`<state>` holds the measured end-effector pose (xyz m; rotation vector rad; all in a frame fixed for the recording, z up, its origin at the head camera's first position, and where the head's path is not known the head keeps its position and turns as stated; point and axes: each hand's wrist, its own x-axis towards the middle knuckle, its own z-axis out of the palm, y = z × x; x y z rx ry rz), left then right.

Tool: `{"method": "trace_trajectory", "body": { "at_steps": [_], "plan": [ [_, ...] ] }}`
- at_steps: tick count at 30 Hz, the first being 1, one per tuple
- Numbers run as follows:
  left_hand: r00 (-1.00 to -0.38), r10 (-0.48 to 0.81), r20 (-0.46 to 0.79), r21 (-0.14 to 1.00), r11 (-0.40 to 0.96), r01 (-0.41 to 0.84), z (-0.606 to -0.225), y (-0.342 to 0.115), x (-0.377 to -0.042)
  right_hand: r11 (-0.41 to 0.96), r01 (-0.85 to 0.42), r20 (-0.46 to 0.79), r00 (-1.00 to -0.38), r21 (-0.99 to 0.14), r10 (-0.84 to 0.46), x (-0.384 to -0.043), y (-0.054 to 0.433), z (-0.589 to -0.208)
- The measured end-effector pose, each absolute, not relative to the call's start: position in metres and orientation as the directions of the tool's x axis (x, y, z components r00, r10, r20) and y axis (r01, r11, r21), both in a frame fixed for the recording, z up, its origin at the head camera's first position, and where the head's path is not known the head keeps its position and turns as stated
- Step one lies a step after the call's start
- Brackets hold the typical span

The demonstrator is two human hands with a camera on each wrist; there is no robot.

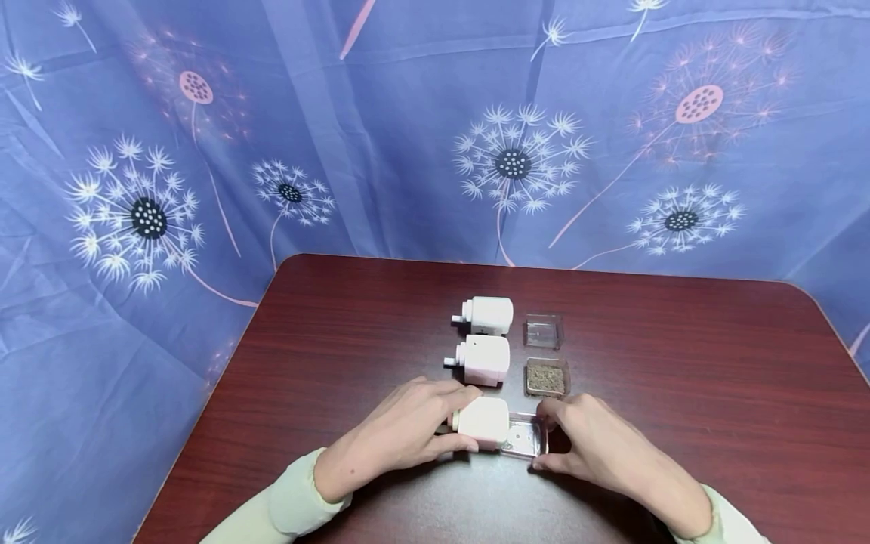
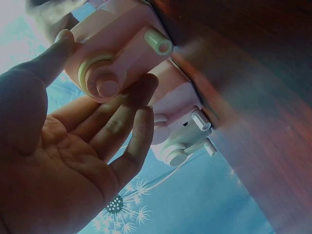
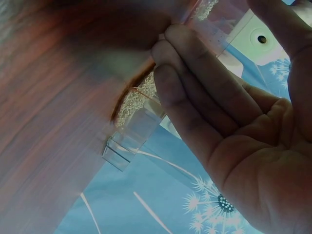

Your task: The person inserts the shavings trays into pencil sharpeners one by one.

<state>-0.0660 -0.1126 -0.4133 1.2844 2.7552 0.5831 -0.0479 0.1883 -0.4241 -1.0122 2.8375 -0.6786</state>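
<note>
My left hand grips the nearest pink-and-cream crank pencil sharpener between thumb and fingers. In the left wrist view its crank handle points out past the fingers. On the right, my right hand holds a clear shavings drawer by its outer end, thumb at the near side and fingers at the far side. The drawer's inner end lies right at the sharpener's side, with a few light bits inside. The fingers partly cover the drawer in the right wrist view.
Behind stand a pink sharpener and a white sharpener, cranks pointing left. To their right lie a clear drawer full of brown shavings and another clear drawer. A dandelion-print cloth hangs behind the dark red table.
</note>
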Motion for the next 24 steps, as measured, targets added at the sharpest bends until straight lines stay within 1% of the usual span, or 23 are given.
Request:
{"method": "trace_trajectory", "body": {
  "at_steps": [24],
  "plan": [
    [-0.656, 0.747, 0.112, 0.349, 0.588, 0.730, -0.4140, -0.1130, -0.0657, 0.697, -0.586, 0.081, -0.786, -0.413, -0.612, -0.0492, 0.1779, -0.4240]
  ]
}}
